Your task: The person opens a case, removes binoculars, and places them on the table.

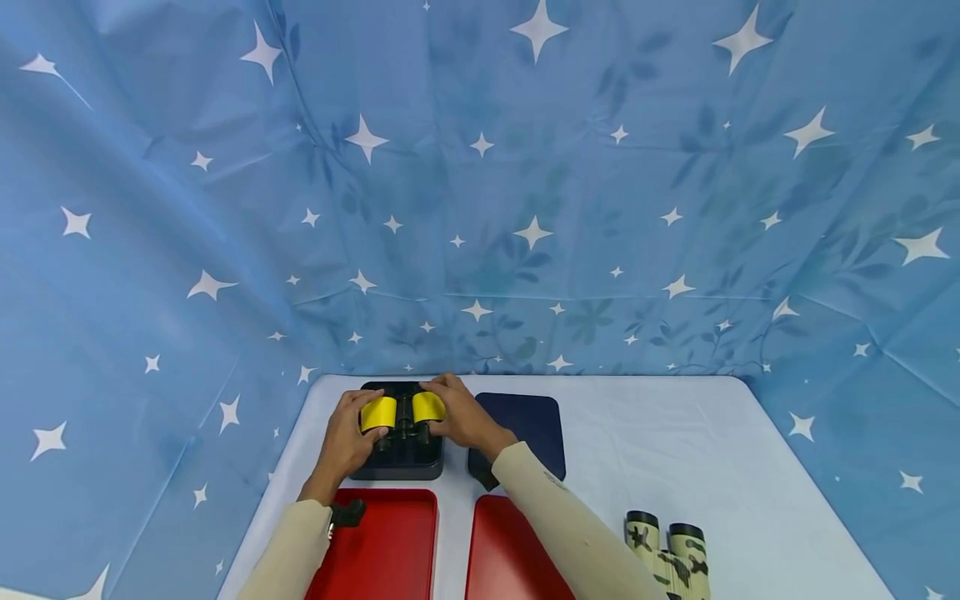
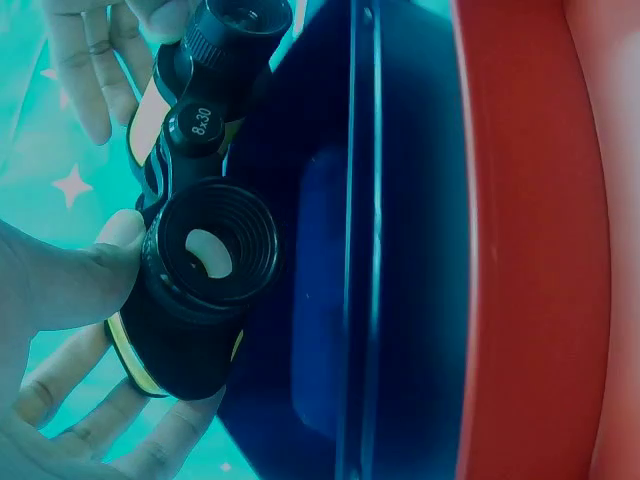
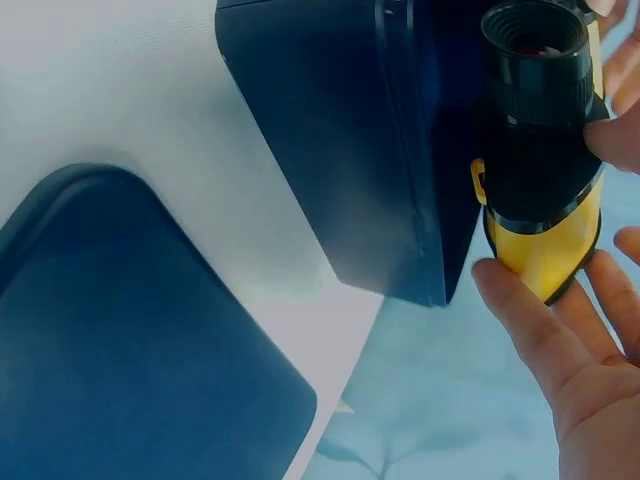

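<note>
A pair of black-and-yellow binoculars [image 1: 378, 413] is held between both hands over the dark box [image 1: 397, 473] at the far left of the table. My left hand [image 1: 347, 435] grips the left barrel, thumb by the eyepiece side and fingers round the far side. Around the right barrel curls my right hand [image 1: 467, 414]. In the left wrist view, "8x30" reads on the central knob [image 2: 195, 127] between the eyepieces. The right wrist view shows the yellow barrel band [image 3: 550, 255] beside the box's wall [image 3: 330, 130].
Right of the box lies a dark blue lid-like panel [image 1: 525, 425], partly behind the right forearm. Two red trays, one at left [image 1: 433, 542] and one at right [image 1: 502, 550], sit nearer. Camouflage binoculars [image 1: 678, 568] stand at the front right. A blue starred curtain [image 1: 540, 208] surrounds the white table [image 1: 660, 442].
</note>
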The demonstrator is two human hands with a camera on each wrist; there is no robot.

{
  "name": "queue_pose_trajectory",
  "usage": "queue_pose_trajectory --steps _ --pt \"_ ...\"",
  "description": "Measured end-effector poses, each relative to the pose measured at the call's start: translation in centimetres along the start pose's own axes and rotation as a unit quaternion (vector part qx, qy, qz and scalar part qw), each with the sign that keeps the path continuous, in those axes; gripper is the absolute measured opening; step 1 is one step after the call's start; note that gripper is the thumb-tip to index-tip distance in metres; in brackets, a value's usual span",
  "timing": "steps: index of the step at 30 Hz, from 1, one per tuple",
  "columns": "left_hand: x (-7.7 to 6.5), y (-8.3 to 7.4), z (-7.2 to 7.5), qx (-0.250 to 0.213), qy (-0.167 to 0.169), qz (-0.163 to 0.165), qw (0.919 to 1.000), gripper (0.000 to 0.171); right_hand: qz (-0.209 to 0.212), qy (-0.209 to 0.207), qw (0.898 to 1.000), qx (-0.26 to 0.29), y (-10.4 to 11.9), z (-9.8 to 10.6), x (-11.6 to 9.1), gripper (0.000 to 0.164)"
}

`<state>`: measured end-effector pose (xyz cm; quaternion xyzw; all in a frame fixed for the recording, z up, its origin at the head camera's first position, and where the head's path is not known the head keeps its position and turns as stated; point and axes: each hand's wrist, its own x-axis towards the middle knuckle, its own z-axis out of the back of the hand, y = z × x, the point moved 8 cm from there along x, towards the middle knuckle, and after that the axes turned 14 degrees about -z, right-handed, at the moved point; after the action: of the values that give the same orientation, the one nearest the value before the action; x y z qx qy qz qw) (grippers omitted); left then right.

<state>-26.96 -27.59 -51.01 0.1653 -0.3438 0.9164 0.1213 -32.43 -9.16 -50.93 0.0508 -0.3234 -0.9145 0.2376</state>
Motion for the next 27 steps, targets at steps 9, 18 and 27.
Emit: queue_pose_trajectory --steps 9,18,27 --pt "0.7 -2.0 -1.4 -0.024 0.017 -0.008 0.9995 0.061 -0.028 -0.015 0.997 0.068 -2.1 2.4 -1.8 0.067" --pt "0.7 -3.6 -2.9 -0.039 0.024 0.000 0.9990 0.064 -0.061 -0.034 0.990 0.125 -4.5 3.7 -3.3 0.066" --pt "1.2 -5.2 -4.5 -0.051 0.014 0.002 0.9986 0.064 -0.089 -0.046 0.984 0.147 -6.5 5.1 -4.8 0.068"
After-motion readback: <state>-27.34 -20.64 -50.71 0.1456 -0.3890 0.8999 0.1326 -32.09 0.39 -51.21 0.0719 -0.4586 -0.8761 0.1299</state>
